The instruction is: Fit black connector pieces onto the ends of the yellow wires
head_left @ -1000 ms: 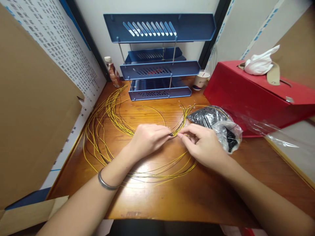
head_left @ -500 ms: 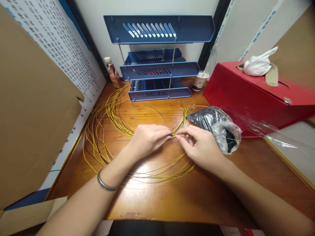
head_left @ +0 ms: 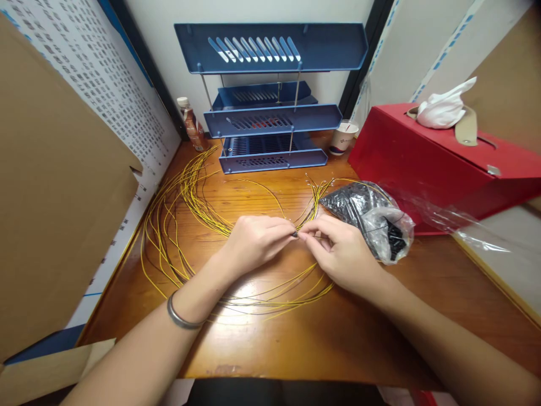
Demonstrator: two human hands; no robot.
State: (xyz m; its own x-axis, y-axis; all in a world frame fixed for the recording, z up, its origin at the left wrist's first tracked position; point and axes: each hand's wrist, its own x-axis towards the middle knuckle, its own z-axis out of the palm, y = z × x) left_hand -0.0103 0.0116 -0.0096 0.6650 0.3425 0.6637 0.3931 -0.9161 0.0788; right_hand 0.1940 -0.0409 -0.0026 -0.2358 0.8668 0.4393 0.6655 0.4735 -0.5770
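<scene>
Pinching a small black piece (head_left: 295, 234), the left hand (head_left: 257, 238) faced the right hand (head_left: 347, 248), which gripped a thin wire (head_left: 321, 237); straight alignment (without tugging) probably mattered most.

Seemed like you were in an office nook, honestly: you had a wooden desk (head_left: 304, 349), a blue three-tier tray rack (head_left: 313, 119) at the back, a drink bottle (head_left: 193, 129) and paper cup (head_left: 344, 137) beside it, plus yellow and dark wires (head_left: 189, 180) that gave your spot a workbench feel
</scene>
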